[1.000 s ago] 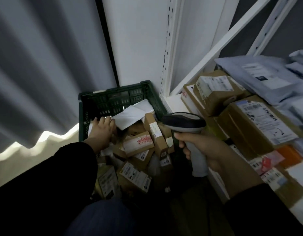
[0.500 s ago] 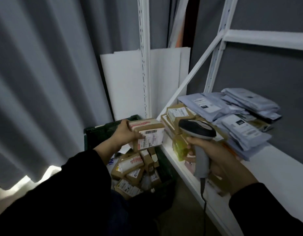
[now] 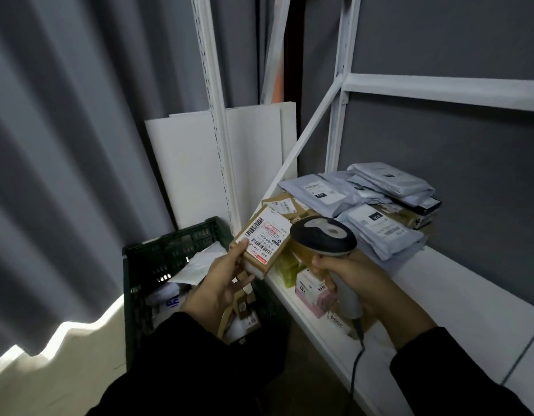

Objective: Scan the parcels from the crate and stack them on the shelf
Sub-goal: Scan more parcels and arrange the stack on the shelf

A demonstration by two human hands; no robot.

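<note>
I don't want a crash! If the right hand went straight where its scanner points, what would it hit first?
Probably the brown parcel in the left hand, just ahead of the scanner the right hand holds; depth unclear.

On the white label of the parcel (image 3: 265,235) gripped by the left hand (image 3: 217,283), centre of the frame: "642 L714 00" along the lower edge, beside barcodes; finer print and red marking unreadable. On a black tag on the grey mailer (image 3: 319,190), right of centre: "010". Same "010" on the lower mailer (image 3: 376,223). On the pink box (image 3: 312,291), below centre: large characters, perhaps "01", uncertain. On the brown box (image 3: 339,322) by the scanner (image 3: 322,235) handle: digits like "3004", partly hidden.
</note>
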